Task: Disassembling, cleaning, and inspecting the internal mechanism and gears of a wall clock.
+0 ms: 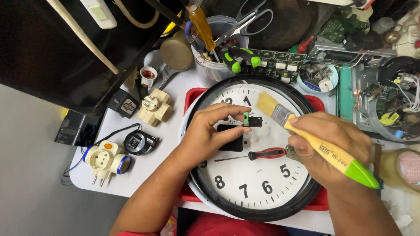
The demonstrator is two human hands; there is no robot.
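A white bench (173,94) is crowded with repair clutter, and a large round wall clock (256,175) with a black rim is lying face up on a red tray (192,94) in the middle of it. The left hand (208,133) is hovering over the clock face, its fingers (227,109) clamped together on a small black part with a green tip (250,121), which is being held just above the dial. Under those fingers a black rectangular block (230,140) is sitting at the dial's centre. The right hand (326,140) is wrapped tight around the yellow and green handle of a paintbrush (306,137), whose pale bristles are pointing up and left, just beside the held part but apart from it. Below the left fingers, a small screwdriver with a red and black grip (258,154) is lying across the dial, between the two hands. Beyond the left fingers, past the clock's rim, a white tub (210,70) is holding scissors (247,17) and green-handled tools. Well to the left of the left hand, cream plug adapters (153,107) and a white socket adapter (105,159) are resting near the bench edge. Circuit boards (280,61) and wires are piling up beyond the right hand.
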